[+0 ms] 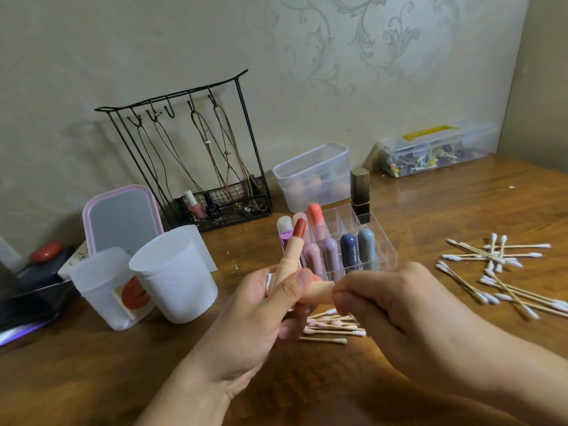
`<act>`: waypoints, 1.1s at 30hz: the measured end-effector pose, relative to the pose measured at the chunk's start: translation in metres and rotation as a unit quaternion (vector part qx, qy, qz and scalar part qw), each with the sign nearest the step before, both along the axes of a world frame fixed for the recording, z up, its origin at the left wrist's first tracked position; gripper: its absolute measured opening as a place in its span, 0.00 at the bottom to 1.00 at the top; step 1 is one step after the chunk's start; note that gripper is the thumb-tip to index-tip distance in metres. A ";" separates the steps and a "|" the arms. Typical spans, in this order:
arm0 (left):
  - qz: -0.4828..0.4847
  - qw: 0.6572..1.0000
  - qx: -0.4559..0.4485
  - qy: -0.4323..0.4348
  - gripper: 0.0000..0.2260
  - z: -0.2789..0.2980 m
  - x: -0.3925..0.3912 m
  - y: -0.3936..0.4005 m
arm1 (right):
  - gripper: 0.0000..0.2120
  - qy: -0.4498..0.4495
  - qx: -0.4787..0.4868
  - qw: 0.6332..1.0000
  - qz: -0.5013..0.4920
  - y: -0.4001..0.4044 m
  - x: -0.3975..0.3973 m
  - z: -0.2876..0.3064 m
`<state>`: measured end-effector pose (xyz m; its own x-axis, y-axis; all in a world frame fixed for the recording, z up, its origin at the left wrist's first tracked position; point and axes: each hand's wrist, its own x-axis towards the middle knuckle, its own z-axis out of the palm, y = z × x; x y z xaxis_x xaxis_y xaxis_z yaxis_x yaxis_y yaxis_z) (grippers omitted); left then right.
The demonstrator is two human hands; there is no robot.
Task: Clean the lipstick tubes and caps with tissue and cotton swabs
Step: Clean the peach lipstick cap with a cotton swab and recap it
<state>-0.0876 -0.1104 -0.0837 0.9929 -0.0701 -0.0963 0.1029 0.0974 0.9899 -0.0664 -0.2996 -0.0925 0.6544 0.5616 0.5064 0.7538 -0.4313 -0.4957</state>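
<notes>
Lipstick tube [290, 256], peach-bodied with its brick-red bullet wound out and tilted up to the right, sits in the left hand [261, 312], whose fingers curl round the lower barrel with the thumb pressed across its front. Just right of that thumb, the matching peach cap [318, 292] lies sideways, its open end toward the right hand [396, 305]; the right fingertips are bunched at the cap's mouth and pinch something there, though what they pinch cannot be made out. A sliver of white shows at the left fingers behind the barrel. Under both sets of fingers, on the wooden table [92, 379], lies a small heap of used cotton swabs [333, 329] with pinkish tips. Beyond the fingertips stands a clear divided organizer [384, 250] holding capped lipsticks in pink, purple, navy and grey, plus a black-and-gold one [360, 195] at its back. Well to the right of the right hand, clean cotton swabs [498, 272] are scattered. Left of the left hand stand two white plastic cups [175, 272]
</notes>
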 end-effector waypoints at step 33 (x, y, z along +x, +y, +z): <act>-0.067 0.990 -0.113 0.041 0.19 -0.011 0.011 0.024 | 0.11 -0.018 -0.044 0.998 0.049 -0.016 0.008 0.012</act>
<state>-0.0766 -0.0862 -0.0950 0.9625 -0.2300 -0.1436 0.2097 0.2954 0.9321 -0.0584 -0.3158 -0.0805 0.5768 0.6648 0.4747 0.8108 -0.3955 -0.4314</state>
